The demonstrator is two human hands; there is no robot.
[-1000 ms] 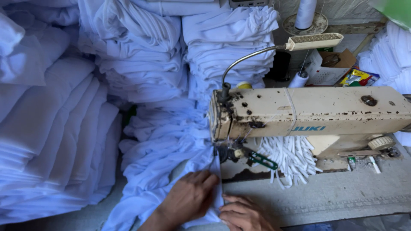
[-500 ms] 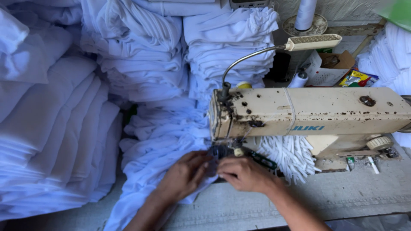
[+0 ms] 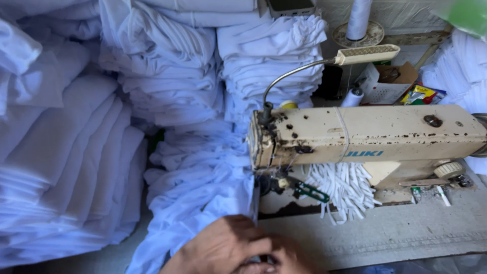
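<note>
My left hand point(image 3: 223, 246) sits low at the frame's bottom edge, fingers curled onto the white cloth point(image 3: 198, 203) at its near end. My right hand point(image 3: 284, 259) is blurred, pressed against the left; can't tell its grip. The cloth runs from under the hands up past the needle end of the cream sewing machine point(image 3: 365, 137), draping off the counter point(image 3: 395, 233). A bundle of white strips point(image 3: 345, 185) lies under the machine arm. Stacks of folded white fabric point(image 3: 167, 66) behind and left. Gooseneck lamp point(image 3: 365, 53) above.
</note>
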